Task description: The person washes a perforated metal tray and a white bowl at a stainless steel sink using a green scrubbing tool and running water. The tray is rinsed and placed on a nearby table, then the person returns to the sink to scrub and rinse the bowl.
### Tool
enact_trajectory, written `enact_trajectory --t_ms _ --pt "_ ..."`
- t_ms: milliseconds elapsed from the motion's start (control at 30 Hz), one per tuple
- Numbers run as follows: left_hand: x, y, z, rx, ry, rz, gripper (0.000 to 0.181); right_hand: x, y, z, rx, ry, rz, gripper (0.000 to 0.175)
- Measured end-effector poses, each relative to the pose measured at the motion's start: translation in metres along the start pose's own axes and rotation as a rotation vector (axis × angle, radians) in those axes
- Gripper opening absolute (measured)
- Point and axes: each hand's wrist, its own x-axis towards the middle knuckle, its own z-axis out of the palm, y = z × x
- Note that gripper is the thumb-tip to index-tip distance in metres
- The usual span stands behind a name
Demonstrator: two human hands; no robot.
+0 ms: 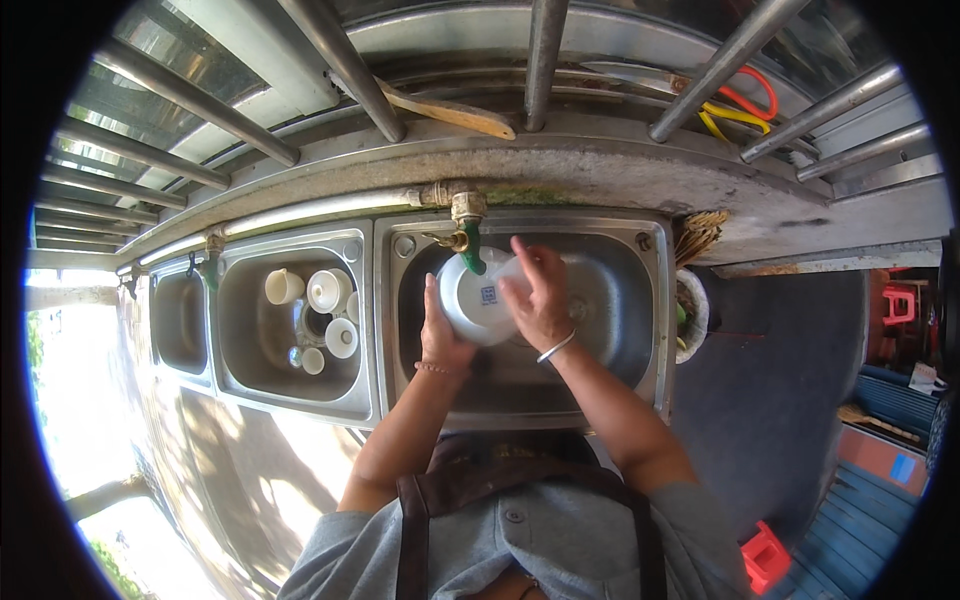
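Over the right basin of a steel sink (664,322), my left hand (442,326) holds a white bowl (469,304) by its left side, its underside with a blue mark facing up. My right hand (538,292) is at the bowl's right side, fingers spread and slightly blurred; whether it grips anything is unclear. A tap with a green spout (471,247) hangs just above the bowl's upper edge. In the neighbouring basin (247,352) lie a cream-coloured pitcher (283,287), a white lidded vessel (328,291) and several small cups (341,337).
Metal bars (546,60) rise behind the ledge, with a wooden utensil (450,112) and scissors with red and yellow handles (739,112) between them. A planter (694,315) and bundled bristles (699,232) adjoin the sink's right side. A red stool (765,559) stands lower right.
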Motion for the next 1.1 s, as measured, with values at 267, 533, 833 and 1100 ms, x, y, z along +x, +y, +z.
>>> enact_trajectory --t_ms 267,533,833,1100 --pt "0.000 -0.006 0.001 0.002 0.022 0.078 0.062 -0.008 -0.030 -0.001 -0.070 0.011 -0.111 0.057" --pt "-0.008 -0.006 0.004 -0.028 0.011 0.038 0.062 -0.004 -0.019 -0.005 0.012 -0.036 0.006 0.052" --pt "-0.009 -0.004 0.004 -0.106 -0.002 0.013 0.058 -0.001 0.001 -0.015 0.705 0.151 0.618 0.044" --pt "0.001 -0.016 0.000 -0.078 -0.083 0.024 0.059 0.001 -0.039 0.009 -0.414 -0.217 -0.172 0.041"
